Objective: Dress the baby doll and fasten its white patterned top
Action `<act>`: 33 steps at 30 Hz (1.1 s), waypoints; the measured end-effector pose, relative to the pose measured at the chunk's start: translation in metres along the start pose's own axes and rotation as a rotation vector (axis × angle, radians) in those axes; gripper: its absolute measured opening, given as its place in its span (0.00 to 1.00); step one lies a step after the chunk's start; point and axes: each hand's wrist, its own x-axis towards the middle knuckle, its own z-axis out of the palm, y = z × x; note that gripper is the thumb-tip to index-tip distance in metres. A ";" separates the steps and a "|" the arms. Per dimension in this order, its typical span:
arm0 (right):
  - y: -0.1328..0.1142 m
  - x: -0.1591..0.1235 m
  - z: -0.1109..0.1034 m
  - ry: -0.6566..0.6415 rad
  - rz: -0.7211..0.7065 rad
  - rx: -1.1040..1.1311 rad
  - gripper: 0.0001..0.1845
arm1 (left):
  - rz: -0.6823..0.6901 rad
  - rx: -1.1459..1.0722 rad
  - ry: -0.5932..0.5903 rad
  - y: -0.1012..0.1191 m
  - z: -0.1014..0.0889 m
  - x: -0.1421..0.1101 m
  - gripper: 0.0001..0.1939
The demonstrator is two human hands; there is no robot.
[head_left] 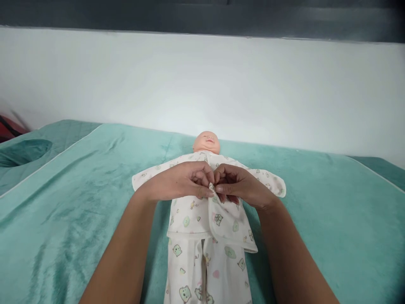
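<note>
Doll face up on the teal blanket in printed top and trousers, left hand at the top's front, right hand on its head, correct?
No, the head view shows the right hand at the front of the top, not on the doll's head. The rest holds: doll face up on the teal blanket in printed top and trousers, left hand at the top's front.

My bare left hand (185, 179) lies just left of the center of my view, and my bare right hand (242, 185) just right of it. My fingers are slender, with rounded tips; the left thumbnail looks short, while most other nails are hidden or too small to judge. Fine creases mark my right wrist. My bare left forearm (122, 253) comes in from seven o'clock and my bare right forearm (292, 253) from five, both smooth, widening away from narrow wrists.
</note>
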 end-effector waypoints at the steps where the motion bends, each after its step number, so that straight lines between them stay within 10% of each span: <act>1: -0.001 0.000 0.000 -0.003 -0.003 -0.003 0.13 | -0.001 0.016 -0.004 0.000 0.000 0.000 0.09; 7: 0.000 0.001 0.002 0.010 -0.020 -0.039 0.13 | -0.022 0.041 -0.034 0.002 -0.002 -0.002 0.09; 12: 0.010 0.009 0.002 0.605 -0.161 -0.161 0.14 | -0.049 0.015 -0.089 -0.003 -0.014 -0.012 0.13; 15: 0.018 0.009 0.000 0.794 -0.144 -0.286 0.18 | -0.076 0.028 0.086 -0.020 -0.014 -0.023 0.14; 20: 0.037 -0.016 0.006 0.834 -0.040 -0.628 0.25 | -0.203 0.065 0.395 -0.062 0.009 -0.052 0.22; 33: 0.065 -0.088 0.047 0.584 0.158 -0.432 0.27 | -0.142 -0.036 0.372 -0.074 0.042 -0.089 0.21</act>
